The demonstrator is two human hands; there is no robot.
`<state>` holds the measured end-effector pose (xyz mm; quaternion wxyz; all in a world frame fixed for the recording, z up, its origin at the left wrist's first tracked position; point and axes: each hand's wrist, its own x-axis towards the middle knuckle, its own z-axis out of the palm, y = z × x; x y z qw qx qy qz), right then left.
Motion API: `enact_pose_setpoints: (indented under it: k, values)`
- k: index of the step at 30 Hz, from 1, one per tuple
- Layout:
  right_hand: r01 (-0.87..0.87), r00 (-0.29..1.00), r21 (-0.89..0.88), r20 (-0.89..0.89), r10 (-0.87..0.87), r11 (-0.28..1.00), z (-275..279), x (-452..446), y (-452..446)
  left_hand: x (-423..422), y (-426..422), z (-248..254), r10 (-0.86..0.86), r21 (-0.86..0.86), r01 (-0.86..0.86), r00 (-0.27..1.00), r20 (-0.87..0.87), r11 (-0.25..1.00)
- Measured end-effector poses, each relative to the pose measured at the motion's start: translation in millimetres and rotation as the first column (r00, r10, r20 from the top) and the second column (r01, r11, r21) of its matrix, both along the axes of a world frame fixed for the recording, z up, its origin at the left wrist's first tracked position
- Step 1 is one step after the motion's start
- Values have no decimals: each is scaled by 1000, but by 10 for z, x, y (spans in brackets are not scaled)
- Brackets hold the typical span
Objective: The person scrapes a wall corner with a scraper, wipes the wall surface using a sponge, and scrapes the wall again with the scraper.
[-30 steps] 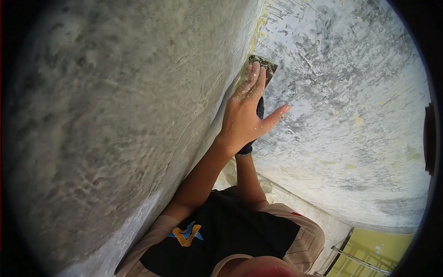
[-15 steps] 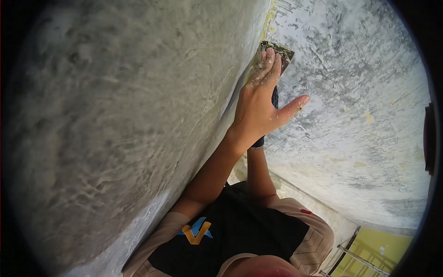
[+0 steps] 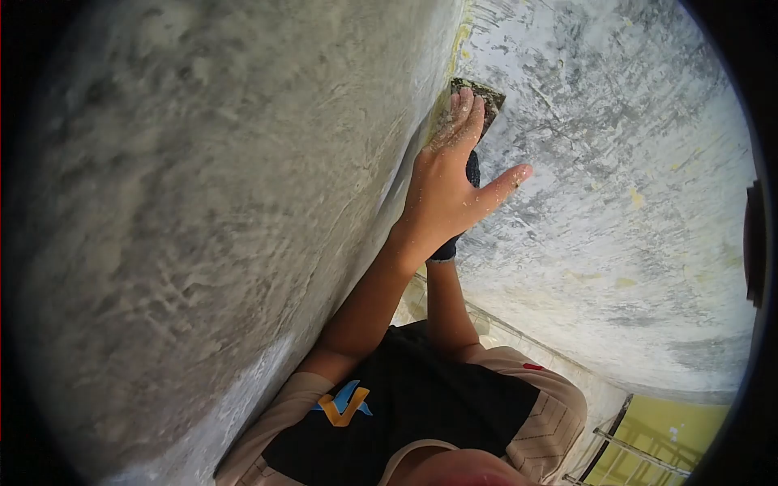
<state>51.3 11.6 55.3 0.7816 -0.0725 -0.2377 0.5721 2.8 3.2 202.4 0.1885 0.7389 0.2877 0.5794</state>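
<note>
A scraper with a broad, dark, paint-spotted blade (image 3: pixel 491 103) rests against the wall close to the corner. My left hand (image 3: pixel 444 190), bare and dusted with whitish crumbs, lies with its fingers stretched flat over the blade and its thumb spread to the right. Behind it, my right hand (image 3: pixel 473 168) wears a dark glove and is mostly covered. The gloved hand lines up with the blade and appears to grip the scraper's handle, though its fingers and the handle are hidden.
A rough grey wall (image 3: pixel 186 211) rises close on the left. It meets a whitish, scuffed wall (image 3: pixel 616 194) in a corner with yellow paint traces. A dark object (image 3: pixel 754 243) sits at the far right edge. Lower right, bars (image 3: pixel 640 455) cross a yellow-green surface (image 3: pixel 681 425).
Both hands and the scraper have shifted slightly left and down in the view, along the corner. The hold looks the same.
</note>
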Motion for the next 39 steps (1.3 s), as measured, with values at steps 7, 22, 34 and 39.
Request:
enact_pose_setpoints:
  k: [7,22,34,39]
  values:
    - [-25,1000,22,-11,25,999,27,-74,167,-14,38,18,49,53,-47,998,-36,998]
    - [-25,999,164,29,21,986,520,-73,643,3,95,-18,20,93,-21,1000,15,995]
    - [-25,998,122,57,18,992,379,-18,519,5,52,60,5,48,-6,999,34,999]
    - [-5,998,91,61,0,996,278,34,413,36,24,-4,45,44,-44,999,-14,998]
